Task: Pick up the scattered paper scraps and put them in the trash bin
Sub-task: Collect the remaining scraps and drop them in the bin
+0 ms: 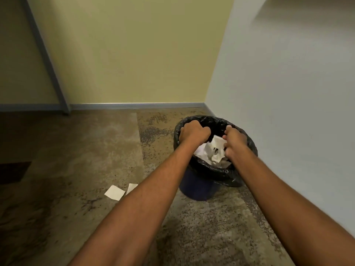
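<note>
A dark blue trash bin (197, 191) lined with a black bag (211, 170) stands in the corner by the white wall. Crumpled white paper scraps (211, 152) lie inside it. Both my hands are over the bin's mouth. My left hand (194, 134) is a closed fist at the left rim, and I see nothing in it. My right hand (233, 143) is at the right side, its fingers curled onto a white scrap (218, 141) on top of the pile. Two flat white scraps (114, 192) (131, 188) lie on the floor to the left of the bin, partly behind my left forearm.
The speckled floor (201, 227) runs to a yellow wall (134, 54) at the back and a white wall (288, 93) close on the right. A grey door frame (48, 64) stands at the back left. A dark mat (13, 171) lies at the far left.
</note>
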`<action>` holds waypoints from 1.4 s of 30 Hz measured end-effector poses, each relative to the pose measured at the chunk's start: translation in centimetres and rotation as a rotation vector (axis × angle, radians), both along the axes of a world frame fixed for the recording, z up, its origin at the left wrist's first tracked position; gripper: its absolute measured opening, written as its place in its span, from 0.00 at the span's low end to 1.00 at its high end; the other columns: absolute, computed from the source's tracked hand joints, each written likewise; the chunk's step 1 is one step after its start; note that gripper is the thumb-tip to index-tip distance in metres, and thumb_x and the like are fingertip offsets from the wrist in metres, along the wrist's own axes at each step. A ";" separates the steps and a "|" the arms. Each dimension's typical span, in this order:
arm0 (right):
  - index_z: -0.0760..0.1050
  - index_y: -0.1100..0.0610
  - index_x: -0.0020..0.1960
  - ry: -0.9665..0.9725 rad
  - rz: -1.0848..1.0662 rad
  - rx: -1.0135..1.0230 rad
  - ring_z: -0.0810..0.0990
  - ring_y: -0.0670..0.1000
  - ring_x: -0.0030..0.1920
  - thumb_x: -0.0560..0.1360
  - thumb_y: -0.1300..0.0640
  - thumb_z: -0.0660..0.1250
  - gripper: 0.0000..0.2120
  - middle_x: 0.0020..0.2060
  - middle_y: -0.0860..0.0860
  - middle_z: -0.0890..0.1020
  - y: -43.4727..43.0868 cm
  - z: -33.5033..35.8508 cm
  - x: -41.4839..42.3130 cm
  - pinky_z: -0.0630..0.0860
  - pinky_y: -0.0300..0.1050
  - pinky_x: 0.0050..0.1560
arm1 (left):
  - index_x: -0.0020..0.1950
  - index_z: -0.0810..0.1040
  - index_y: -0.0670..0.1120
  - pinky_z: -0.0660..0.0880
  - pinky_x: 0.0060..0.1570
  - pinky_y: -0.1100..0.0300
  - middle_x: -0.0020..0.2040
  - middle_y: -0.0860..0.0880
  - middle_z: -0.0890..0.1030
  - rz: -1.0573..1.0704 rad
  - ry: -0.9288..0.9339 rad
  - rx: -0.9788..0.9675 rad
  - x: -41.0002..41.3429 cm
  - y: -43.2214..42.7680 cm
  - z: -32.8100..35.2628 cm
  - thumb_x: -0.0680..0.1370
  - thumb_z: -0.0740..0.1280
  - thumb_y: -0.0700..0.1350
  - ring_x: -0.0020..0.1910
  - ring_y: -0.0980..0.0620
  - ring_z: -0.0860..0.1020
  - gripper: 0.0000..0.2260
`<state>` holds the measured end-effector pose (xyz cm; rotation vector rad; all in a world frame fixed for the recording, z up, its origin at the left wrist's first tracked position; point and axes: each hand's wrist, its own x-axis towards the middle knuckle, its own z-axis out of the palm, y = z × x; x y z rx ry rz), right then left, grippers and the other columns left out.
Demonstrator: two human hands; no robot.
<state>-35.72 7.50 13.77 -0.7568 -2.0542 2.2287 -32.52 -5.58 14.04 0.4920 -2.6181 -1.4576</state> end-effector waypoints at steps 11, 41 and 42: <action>0.80 0.55 0.37 0.300 0.107 0.138 0.76 0.51 0.39 0.70 0.61 0.67 0.05 0.38 0.48 0.83 -7.3 4.2 3.0 0.72 0.48 0.40 | 0.44 0.85 0.45 0.82 0.43 0.53 0.42 0.50 0.87 0.178 0.265 0.169 4.1 -7.9 0.0 0.77 0.65 0.51 0.39 0.50 0.84 0.12; 0.71 0.49 0.73 0.436 1.425 1.371 0.70 0.59 0.71 0.74 0.55 0.75 0.29 0.71 0.52 0.71 -21.4 -25.0 10.0 0.77 0.54 0.61 | 0.65 0.76 0.57 0.73 0.61 0.50 0.67 0.48 0.73 0.131 -0.392 -0.574 16.0 -22.7 -26.2 0.75 0.73 0.50 0.66 0.43 0.71 0.19; 0.73 0.50 0.69 0.424 1.402 1.361 0.71 0.58 0.69 0.74 0.54 0.76 0.26 0.67 0.53 0.73 -21.4 -24.8 9.9 0.77 0.54 0.59 | 0.63 0.76 0.56 0.73 0.61 0.50 0.67 0.48 0.74 0.150 -0.371 -0.578 16.0 -22.7 -26.3 0.75 0.74 0.50 0.66 0.43 0.71 0.18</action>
